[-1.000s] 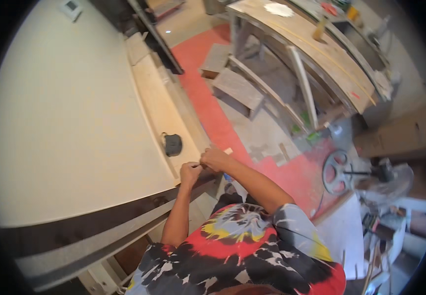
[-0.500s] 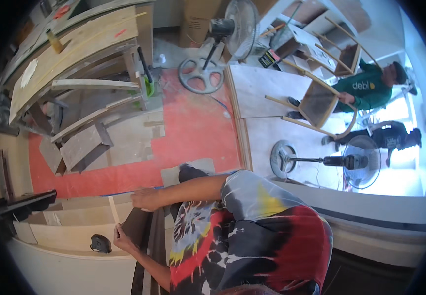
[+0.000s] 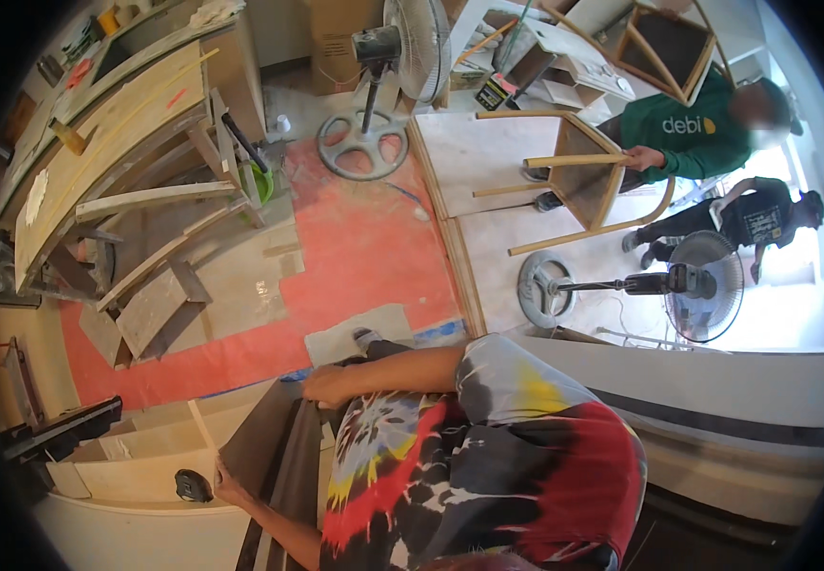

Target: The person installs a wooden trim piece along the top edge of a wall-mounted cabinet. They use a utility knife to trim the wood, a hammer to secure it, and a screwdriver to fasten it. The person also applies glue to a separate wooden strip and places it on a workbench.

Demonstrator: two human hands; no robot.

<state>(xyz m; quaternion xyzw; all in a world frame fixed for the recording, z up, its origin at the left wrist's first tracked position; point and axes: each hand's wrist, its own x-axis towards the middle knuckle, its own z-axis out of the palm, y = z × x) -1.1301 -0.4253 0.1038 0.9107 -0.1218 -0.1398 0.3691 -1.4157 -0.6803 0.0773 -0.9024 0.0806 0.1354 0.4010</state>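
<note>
A long dark brown board (image 3: pixel 261 440) slants in front of my body, its broad face turned up. My left hand (image 3: pixel 230 487) is closed on the board's outer edge, fingers partly hidden beneath it. At the board's far end my right hand (image 3: pixel 328 384) is curled over the edge; its fingertips are hidden. More dark lengths (image 3: pixel 290 476) lie alongside, close to my tie-dye shirt. Beside my left hand, a black tape measure (image 3: pixel 193 485) rests on a pale wooden cabinet frame (image 3: pixel 140 471) with open compartments.
A workbench (image 3: pixel 136 124) with curved wooden parts stands at far left. Two pedestal fans (image 3: pixel 370 143) (image 3: pixel 655 284) stand ahead and to the right. A person in green (image 3: pixel 680 133) grips a wooden chair frame (image 3: pixel 578 181); another person in dark clothes (image 3: pixel 750 219) is behind. Red sheeting (image 3: pixel 364 238) covers the floor.
The board's broad face has turned more into view, and my right hand has shifted right along with it. My left hand keeps its hold. The person in green has moved the chair frame.
</note>
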